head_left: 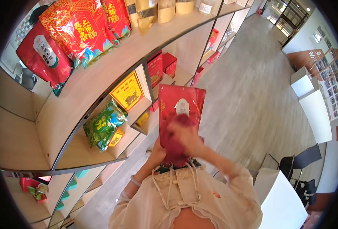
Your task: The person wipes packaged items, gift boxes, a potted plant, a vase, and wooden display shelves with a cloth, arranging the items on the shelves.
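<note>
A red packaging bag [191,100] with a pale label is held upright close against my body. At its left edge my left hand [158,152] is closed, gripping the bag. My right hand [188,138], slightly blurred, presses a dark red cloth [174,148] against the front of the bag, just below the label. The cloth bunches around the fingers and hides the bag's middle and part of its lower half.
On my left a curved wooden shelf [77,89] carries red sausage bags [83,28], another red bag [46,55], a green bag [104,124] and a yellow box [129,91]. Black chairs [300,160] and a white table [281,200] stand to the right.
</note>
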`<state>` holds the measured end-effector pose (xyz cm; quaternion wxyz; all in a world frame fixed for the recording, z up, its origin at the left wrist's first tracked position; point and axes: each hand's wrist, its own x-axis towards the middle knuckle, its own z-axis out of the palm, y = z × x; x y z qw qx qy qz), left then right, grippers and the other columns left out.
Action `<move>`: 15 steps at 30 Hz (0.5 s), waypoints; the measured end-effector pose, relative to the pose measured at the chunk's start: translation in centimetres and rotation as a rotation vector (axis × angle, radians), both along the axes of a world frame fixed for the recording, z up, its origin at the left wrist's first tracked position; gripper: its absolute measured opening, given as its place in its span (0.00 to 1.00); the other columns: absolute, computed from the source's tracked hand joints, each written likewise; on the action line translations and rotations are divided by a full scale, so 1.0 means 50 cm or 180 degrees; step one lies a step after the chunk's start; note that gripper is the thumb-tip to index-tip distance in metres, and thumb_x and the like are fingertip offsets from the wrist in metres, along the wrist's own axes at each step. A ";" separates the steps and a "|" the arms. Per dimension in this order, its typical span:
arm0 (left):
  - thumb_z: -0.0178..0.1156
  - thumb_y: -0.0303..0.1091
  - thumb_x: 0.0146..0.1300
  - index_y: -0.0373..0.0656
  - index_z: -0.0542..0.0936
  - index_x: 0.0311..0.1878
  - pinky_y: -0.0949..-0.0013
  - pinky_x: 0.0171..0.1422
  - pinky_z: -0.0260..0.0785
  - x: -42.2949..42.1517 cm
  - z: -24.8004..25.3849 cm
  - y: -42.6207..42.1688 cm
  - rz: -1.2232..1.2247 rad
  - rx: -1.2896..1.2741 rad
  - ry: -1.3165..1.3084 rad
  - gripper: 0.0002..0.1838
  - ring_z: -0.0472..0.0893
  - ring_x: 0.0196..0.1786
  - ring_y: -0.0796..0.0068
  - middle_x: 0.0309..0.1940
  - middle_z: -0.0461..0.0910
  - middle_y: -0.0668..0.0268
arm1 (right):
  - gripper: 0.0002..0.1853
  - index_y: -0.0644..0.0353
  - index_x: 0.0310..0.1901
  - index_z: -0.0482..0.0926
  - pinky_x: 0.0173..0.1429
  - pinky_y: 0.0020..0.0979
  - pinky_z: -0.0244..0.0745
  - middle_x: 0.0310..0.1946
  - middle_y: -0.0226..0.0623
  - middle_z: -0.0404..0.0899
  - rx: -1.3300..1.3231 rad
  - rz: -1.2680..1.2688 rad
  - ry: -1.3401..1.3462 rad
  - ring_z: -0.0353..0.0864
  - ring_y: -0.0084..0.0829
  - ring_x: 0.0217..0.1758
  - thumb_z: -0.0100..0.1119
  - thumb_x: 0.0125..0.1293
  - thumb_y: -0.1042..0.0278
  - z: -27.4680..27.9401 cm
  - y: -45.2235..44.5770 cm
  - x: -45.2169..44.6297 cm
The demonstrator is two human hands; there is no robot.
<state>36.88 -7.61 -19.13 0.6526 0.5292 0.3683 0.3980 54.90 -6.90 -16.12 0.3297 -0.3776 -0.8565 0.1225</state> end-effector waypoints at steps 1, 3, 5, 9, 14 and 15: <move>0.69 0.29 0.50 0.37 0.67 0.61 0.67 0.60 0.67 0.006 0.021 -0.003 -0.0150 -0.0554 -0.0473 0.33 0.75 0.53 0.71 0.52 0.75 0.61 | 0.16 0.62 0.45 0.71 0.55 0.48 0.64 0.58 0.45 0.72 -0.0151 -0.0289 0.0299 0.67 0.50 0.65 0.55 0.51 0.78 0.006 0.047 0.027; 0.70 0.30 0.50 0.36 0.67 0.61 0.67 0.60 0.67 0.001 0.010 -0.009 -0.0117 -0.0615 -0.0046 0.35 0.75 0.53 0.71 0.52 0.76 0.61 | 0.23 0.64 0.52 0.72 0.58 0.48 0.64 0.55 0.48 0.73 0.0079 -0.1804 0.0400 0.68 0.54 0.61 0.54 0.51 0.79 0.019 0.084 0.084; 0.70 0.30 0.51 0.36 0.67 0.61 0.67 0.59 0.68 0.001 0.042 -0.015 -0.0187 -0.0412 -0.0029 0.34 0.75 0.54 0.71 0.52 0.76 0.61 | 0.25 0.63 0.59 0.69 0.61 0.47 0.65 0.55 0.46 0.74 0.0021 -0.2582 0.0877 0.71 0.50 0.60 0.53 0.56 0.78 0.001 0.126 0.150; 0.70 0.29 0.51 0.36 0.67 0.61 0.67 0.58 0.69 -0.014 0.036 -0.015 0.0076 -0.0401 -0.0212 0.33 0.76 0.53 0.71 0.51 0.76 0.61 | 0.20 0.62 0.61 0.67 0.62 0.38 0.69 0.59 0.39 0.72 -0.1926 -0.1501 0.4816 0.73 0.37 0.60 0.50 0.69 0.69 -0.075 0.101 0.219; 0.69 0.25 0.49 0.37 0.70 0.58 0.66 0.56 0.70 -0.014 0.026 0.019 0.0461 -0.1206 -0.1224 0.32 0.78 0.51 0.70 0.49 0.78 0.61 | 0.34 0.61 0.65 0.63 0.63 0.36 0.69 0.58 0.37 0.72 -0.3810 -0.0236 0.4832 0.73 0.33 0.60 0.63 0.58 0.63 -0.088 0.003 0.115; 0.69 0.25 0.48 0.37 0.70 0.58 0.66 0.55 0.71 -0.022 0.021 0.024 0.0498 -0.1160 -0.1340 0.31 0.78 0.51 0.70 0.49 0.78 0.61 | 0.39 0.61 0.65 0.63 0.64 0.36 0.68 0.58 0.36 0.72 -0.4024 -0.0380 0.4435 0.73 0.32 0.60 0.69 0.53 0.62 -0.082 -0.021 0.095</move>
